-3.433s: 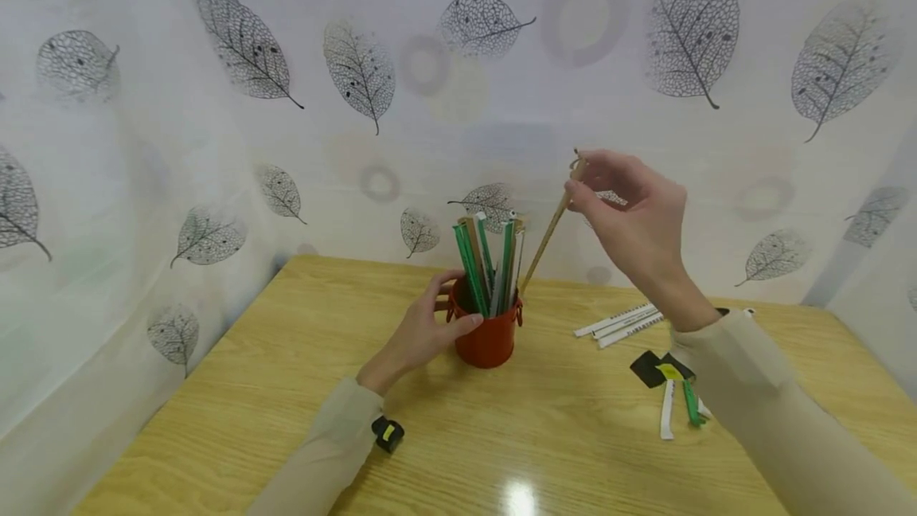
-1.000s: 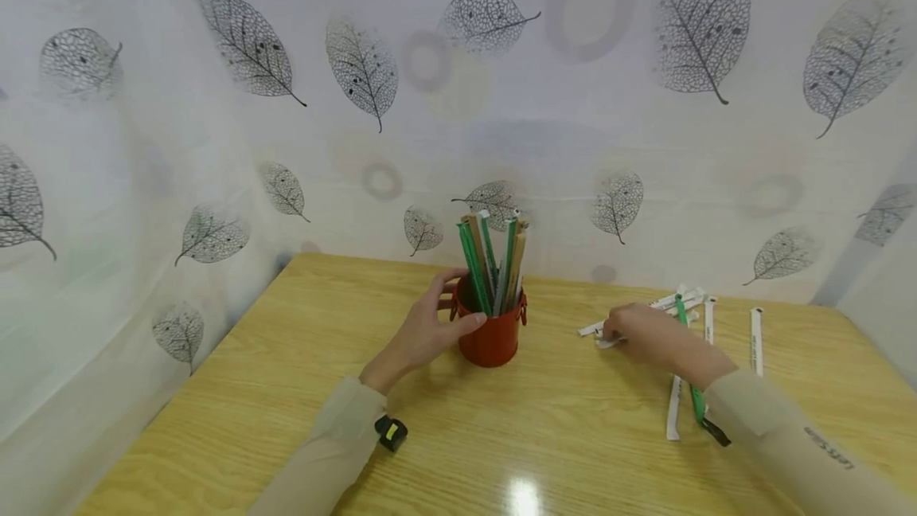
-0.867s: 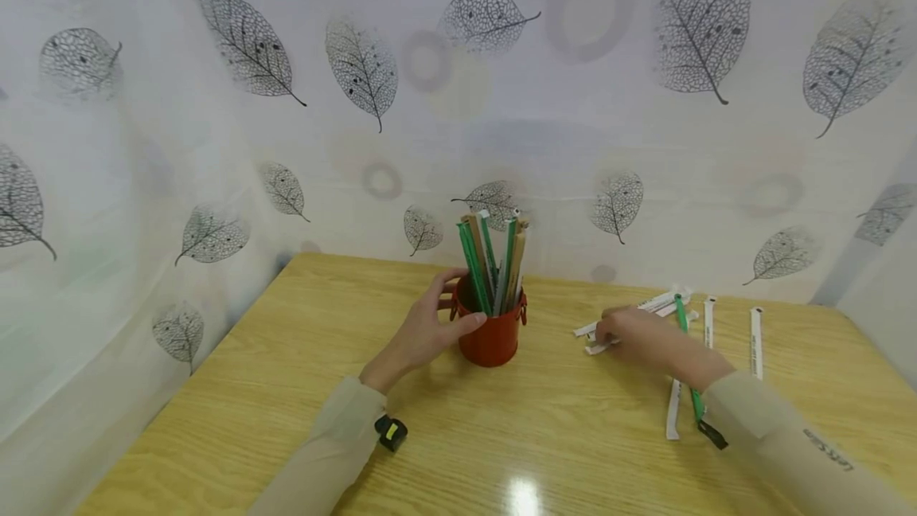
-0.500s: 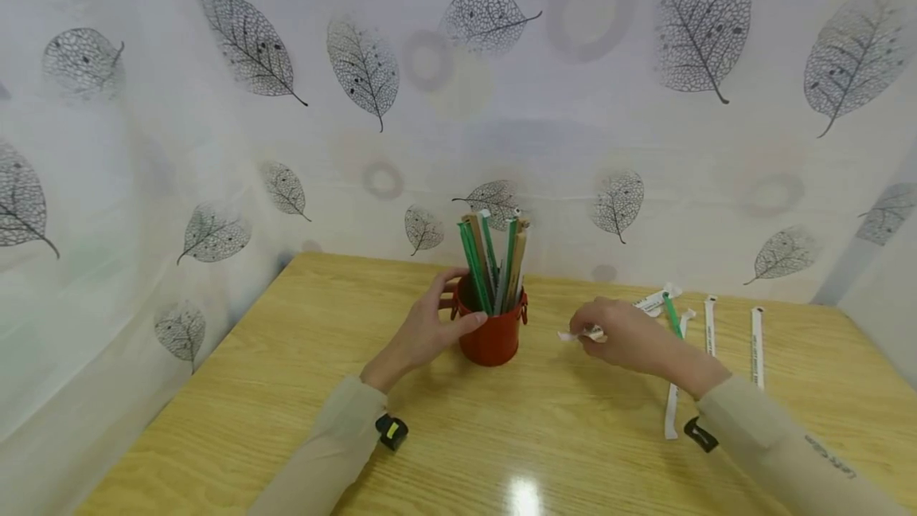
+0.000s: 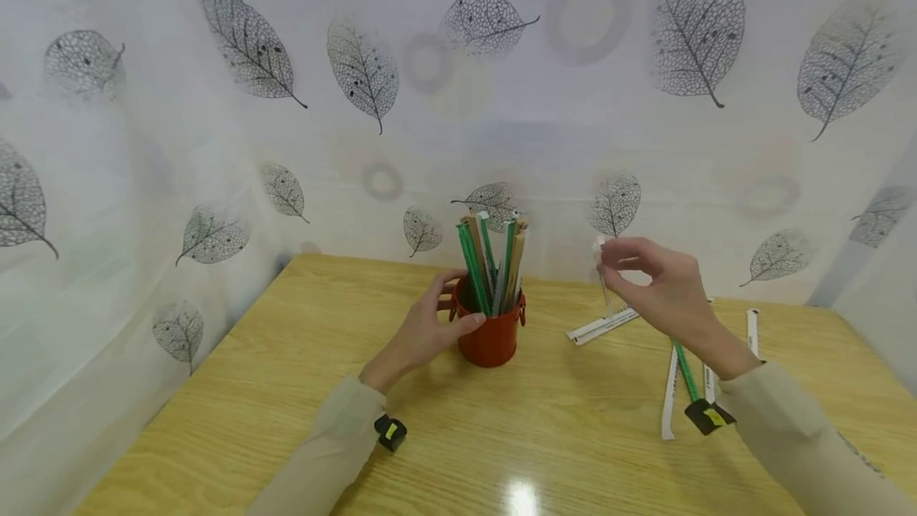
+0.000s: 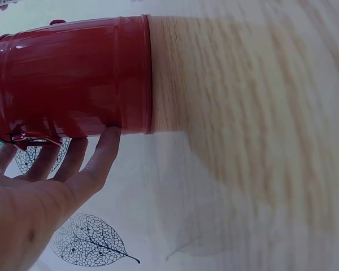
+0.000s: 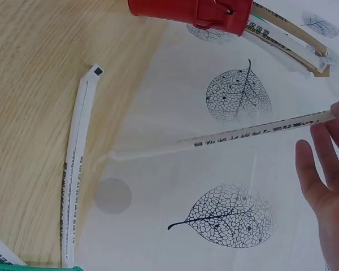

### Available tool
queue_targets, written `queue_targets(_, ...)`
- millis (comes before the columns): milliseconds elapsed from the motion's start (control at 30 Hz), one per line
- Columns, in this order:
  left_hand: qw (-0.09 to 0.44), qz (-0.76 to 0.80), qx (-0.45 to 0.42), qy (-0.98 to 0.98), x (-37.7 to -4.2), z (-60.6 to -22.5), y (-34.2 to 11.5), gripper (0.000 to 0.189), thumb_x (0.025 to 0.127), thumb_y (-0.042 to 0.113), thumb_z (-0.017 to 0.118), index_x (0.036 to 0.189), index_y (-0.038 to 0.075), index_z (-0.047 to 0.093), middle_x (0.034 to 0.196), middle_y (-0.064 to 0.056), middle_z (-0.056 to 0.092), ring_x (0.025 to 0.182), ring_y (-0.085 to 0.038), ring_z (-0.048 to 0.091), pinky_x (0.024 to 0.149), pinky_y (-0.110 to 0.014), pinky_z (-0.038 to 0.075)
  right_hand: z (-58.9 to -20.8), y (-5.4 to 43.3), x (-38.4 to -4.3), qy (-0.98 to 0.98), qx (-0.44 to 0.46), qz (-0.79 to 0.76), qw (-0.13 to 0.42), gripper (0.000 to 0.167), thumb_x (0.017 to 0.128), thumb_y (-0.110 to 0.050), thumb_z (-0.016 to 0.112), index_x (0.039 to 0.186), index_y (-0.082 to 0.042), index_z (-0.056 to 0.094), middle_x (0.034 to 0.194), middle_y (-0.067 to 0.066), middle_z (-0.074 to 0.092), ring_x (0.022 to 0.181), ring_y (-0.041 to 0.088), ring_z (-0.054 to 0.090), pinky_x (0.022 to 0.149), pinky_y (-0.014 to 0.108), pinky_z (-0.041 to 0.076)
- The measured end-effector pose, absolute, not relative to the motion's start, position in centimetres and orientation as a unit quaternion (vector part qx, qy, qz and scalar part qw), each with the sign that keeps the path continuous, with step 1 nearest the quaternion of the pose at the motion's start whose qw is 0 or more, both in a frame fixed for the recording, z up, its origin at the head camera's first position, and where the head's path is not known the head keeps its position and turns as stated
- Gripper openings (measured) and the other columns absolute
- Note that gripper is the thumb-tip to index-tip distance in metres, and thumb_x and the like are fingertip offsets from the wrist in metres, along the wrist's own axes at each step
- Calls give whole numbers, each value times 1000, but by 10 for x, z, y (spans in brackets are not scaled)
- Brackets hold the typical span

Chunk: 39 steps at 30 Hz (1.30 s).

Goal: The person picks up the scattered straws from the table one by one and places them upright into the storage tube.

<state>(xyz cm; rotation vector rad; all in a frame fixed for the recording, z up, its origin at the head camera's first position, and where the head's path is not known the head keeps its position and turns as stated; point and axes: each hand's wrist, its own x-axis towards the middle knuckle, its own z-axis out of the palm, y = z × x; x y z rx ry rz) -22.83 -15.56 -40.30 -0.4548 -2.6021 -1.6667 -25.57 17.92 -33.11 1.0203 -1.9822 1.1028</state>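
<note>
A small red metal bucket [image 5: 489,343] stands upright on the table, holding several green, brown and white wrapped straws [image 5: 473,261]. My left hand [image 5: 423,333] grips the bucket from its left, thumb at the front rim and fingers round the far side; in the left wrist view its fingertips touch the red wall [image 6: 73,79]. To the right, my right hand [image 5: 662,285] pinches one end of a white paper-wrapped straw [image 7: 260,131] with printed lettering. This straw hangs down, its lower end close over two white straws [image 5: 602,327] lying on the table.
Right of the bucket, under and around my right forearm, lie a green straw [image 5: 686,373] and more white straws [image 5: 669,396]. Another white straw [image 5: 752,333] lies farther right. A leaf-printed white curtain [image 5: 358,181] borders the wooden table [image 5: 286,388] behind.
My right hand placed a brown straw in the bucket, went down to the white straws, and has risen pinching one. My left hand has stayed on the bucket.
</note>
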Motion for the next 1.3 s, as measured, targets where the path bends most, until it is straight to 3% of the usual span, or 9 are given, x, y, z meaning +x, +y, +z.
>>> queue_targets(133, 7, -534, -142, -833, -228, -404, -156, 70, 93, 44, 72, 153, 37, 36, 153, -6, 47, 133, -36, 55, 106, -59, 50, -326, 178, -255, -733, 375, 472, 317, 46, 75, 25, 72, 119, 10, 65, 96, -3, 74, 91, -2, 70, 82, 13, 58)
queue_targets(300, 9, -534, -145, -833, -230, -405, -156, 69, 93, 45, 72, 152, 39, 37, 153, -5, 48, 132, -35, 55, 106, -59, 50, -320, 175, -257, -714, 366, 495, 334, 58, 76, 26, 70, 131, 11, 58, 99, -12, 72, 90, 0, 70, 77, 12, 58)
queue_targets(500, 12, -536, -147, -832, -230, -406, -154, 69, 93, 43, 72, 152, 38, 37, 152, -4, 48, 131, -34, 55, 106, -59, 50, -315, 171, -258, -708, 365, 492, 352, 49, 77, 24, 70, 124, 8, 66, 97, -7, 72, 89, 0, 69, 78, 11, 58)
queue_targets(767, 11, -533, -150, -832, -230, -405, -151, 68, 94, 41, 72, 152, 38, 38, 151, -3, 49, 131, -34, 55, 107, -59, 49, -295, 152, -255, -691, 335, 525, 367, 40, 81, 17, 71, 120, 7, 69, 97, -10, 73, 86, 3, 70, 80, 14, 59)
queue_targets(1300, 3, -534, -146, -833, -229, -403, -149, 67, 93, 41, 72, 151, 41, 38, 153, -3, 48, 132, -35, 55, 107, -60, 49, -260, 93, -246, -618, 342, 611, 358, 33, 86, 9, 74, 117, 11, 64, 98, -3, 76, 85, 7, 73, 78, 23, 62)
